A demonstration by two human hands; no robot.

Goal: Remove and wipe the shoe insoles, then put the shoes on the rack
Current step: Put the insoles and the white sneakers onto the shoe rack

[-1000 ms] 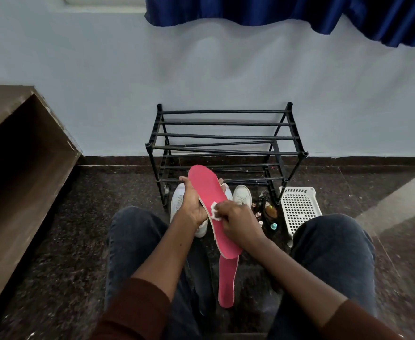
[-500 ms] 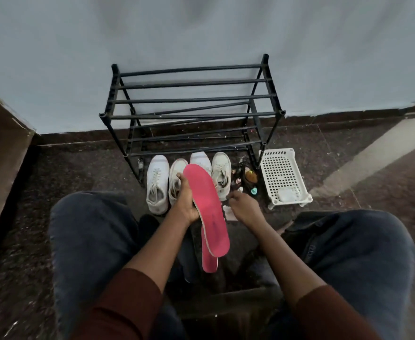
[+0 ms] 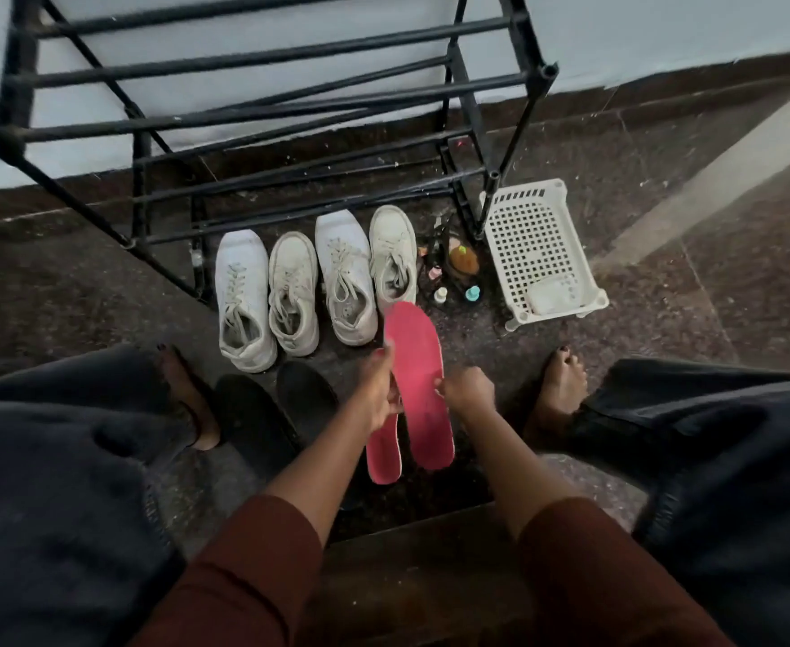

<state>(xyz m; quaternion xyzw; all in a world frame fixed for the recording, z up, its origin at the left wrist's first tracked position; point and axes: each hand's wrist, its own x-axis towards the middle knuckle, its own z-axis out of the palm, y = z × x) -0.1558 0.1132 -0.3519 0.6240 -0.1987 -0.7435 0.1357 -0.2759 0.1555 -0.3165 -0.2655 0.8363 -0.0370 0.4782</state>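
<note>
Grip: left hand (image 3: 379,389) pinches insole (image 3: 419,380); right hand (image 3: 468,389) curled, pinching its edge.
Change: insole lowered beside second insole (image 3: 384,452); wiping seems done.

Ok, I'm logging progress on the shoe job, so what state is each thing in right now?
Left hand: grips the upper pink insole's edge.
Right hand: fingers curled at that insole's other edge.
Upper pink insole: held low over the floor.
Second pink insole: flat on the floor, partly covered.
Four white shoes: on the floor, laced.
Rack: bars bare.
White basket: upright beside the rack.
</note>
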